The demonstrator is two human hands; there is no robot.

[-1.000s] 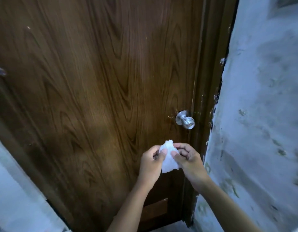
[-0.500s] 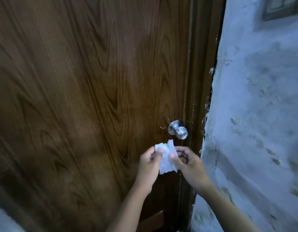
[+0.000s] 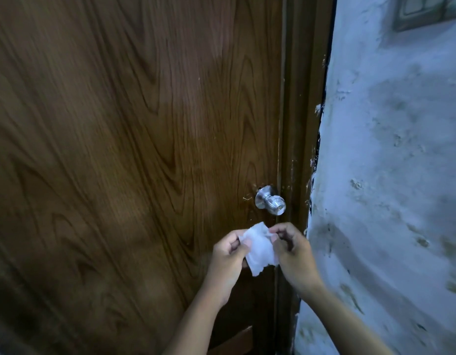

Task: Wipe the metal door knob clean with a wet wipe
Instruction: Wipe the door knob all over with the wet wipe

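item: wet wipe point(image 3: 260, 248), white, small, partly unfolded; held in the air in front of the door point(image 3: 134, 149), just below the knob and not touching it. left hand point(image 3: 228, 257): thumb and curled fingers pinch the wipe's left edge. right hand point(image 3: 289, 248): fingertips pinch its upper right edge, the other fingers curled in. change over the last second: the wipe, bunched into a peak between the hands a second ago, now lies flatter and wider between them; both hands stay on it and keep about the same gap below the knob, while the view has drifted so the knob sits lower and nearer the middle of the frame. item: metal door knob point(image 3: 271, 201), round, shiny, on its plate at the door's right edge next to the dark frame point(image 3: 302, 124); untouched, with no wipe contact yet. beside it: pale, stained wall point(image 3: 388, 175) along the right. judgement: the cloth is being spread ready for use; wiping itself has not begun, and the next move likely calls for one hand to lift the opened wipe onto the knob.
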